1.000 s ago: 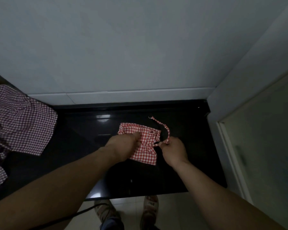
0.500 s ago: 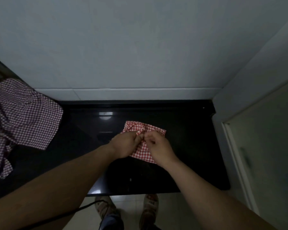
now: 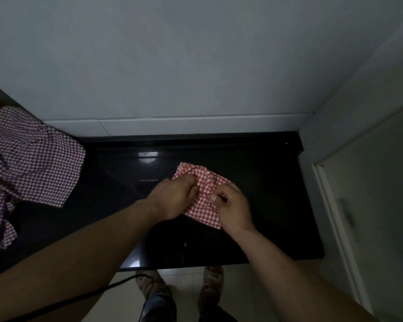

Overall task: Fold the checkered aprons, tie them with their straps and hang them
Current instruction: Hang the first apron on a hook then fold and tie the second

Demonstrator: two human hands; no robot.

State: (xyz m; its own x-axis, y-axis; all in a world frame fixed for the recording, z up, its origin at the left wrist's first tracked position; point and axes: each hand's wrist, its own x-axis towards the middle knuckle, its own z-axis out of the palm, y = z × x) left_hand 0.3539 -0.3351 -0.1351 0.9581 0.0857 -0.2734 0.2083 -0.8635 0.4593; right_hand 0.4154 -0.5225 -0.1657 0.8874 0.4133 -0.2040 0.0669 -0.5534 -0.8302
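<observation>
A small folded red-and-white checkered apron (image 3: 204, 206) lies on the black glossy counter (image 3: 261, 205), right of its middle. My left hand (image 3: 172, 197) grips the bundle's left side with curled fingers. My right hand (image 3: 230, 206) pinches the apron's strap at the bundle's middle, thumb and fingers curled together. The strap itself is mostly hidden between my hands. A second apron (image 3: 30, 159), purple-and-white checkered, lies crumpled at the counter's far left.
A pale wall (image 3: 196, 66) rises behind the counter. At the right stands a light door or cabinet panel (image 3: 370, 217). My shoes (image 3: 212, 284) and a dark cable (image 3: 116, 285) show on the tiled floor below the counter's front edge.
A second ago my right hand held the strap out in a loop to the right of the bundle. It has since come in against my left hand, over the bundle, and the loop is gone.
</observation>
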